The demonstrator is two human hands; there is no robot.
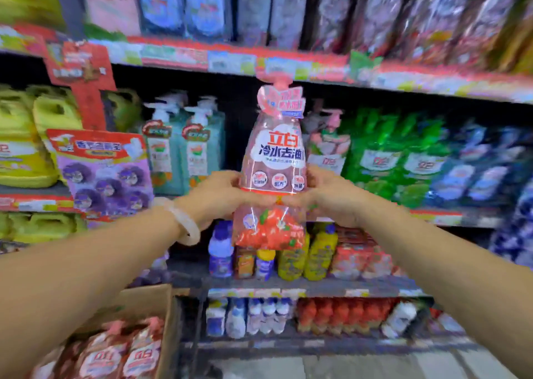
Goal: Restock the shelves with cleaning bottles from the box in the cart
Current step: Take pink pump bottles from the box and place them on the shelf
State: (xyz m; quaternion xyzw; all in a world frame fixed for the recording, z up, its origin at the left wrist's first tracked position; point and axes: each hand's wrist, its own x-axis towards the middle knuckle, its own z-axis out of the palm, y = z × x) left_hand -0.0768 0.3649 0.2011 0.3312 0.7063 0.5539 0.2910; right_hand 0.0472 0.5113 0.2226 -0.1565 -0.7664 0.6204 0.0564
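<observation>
The pink bottle (274,171) stands upright in the air, in front of the middle shelf (450,215). The left hand (217,197) and the right hand (327,195) grip its sides. Near left, a cardboard box (150,300) holds more pink bottles (124,352).

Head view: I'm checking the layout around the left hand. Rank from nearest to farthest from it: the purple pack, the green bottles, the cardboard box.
1. Purple pack: on the shelf just left of the left hand.
2. Cardboard box: below, bottom left.
3. Green bottles: on the shelf to the right, past the right hand.
</observation>
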